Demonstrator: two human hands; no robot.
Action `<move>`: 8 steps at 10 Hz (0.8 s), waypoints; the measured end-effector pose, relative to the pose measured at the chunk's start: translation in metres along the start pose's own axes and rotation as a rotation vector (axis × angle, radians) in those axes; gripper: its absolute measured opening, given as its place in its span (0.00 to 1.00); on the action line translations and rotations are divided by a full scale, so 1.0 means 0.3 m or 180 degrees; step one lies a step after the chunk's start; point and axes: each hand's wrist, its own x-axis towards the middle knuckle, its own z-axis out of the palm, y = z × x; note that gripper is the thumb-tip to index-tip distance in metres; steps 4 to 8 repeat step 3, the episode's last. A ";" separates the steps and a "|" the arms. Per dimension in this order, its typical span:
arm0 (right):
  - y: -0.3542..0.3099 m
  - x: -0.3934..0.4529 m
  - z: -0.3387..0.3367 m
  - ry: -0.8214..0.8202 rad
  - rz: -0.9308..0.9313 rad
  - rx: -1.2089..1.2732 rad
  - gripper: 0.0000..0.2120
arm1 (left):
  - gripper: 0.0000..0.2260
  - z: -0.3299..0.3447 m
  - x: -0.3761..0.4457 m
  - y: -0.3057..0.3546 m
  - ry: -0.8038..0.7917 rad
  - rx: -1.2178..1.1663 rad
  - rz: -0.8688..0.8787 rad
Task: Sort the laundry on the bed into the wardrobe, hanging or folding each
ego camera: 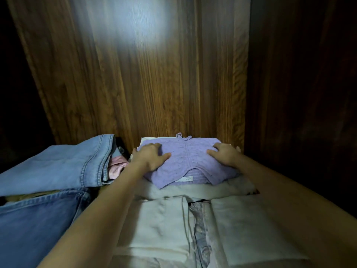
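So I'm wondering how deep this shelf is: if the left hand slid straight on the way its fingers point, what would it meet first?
Probably just more of the lilac knit top that the left hand rests flat on, then the wardrobe's wooden back panel behind the pile. Depth is hard to judge here.

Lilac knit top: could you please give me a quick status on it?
Both hands, left and right, flat on folded lilac knit top. Top sits on cream stack in wardrobe. Jeans alongside, not blocking.

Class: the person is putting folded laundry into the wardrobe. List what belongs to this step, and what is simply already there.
In use: lilac top, left hand, right hand.
Already there: jeans, pink garment, cream pile, wardrobe back.
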 end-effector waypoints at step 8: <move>-0.197 -0.303 -0.386 0.1508 -0.0813 0.1992 0.07 | 0.13 -0.243 -0.238 0.012 0.0888 -0.0985 0.0432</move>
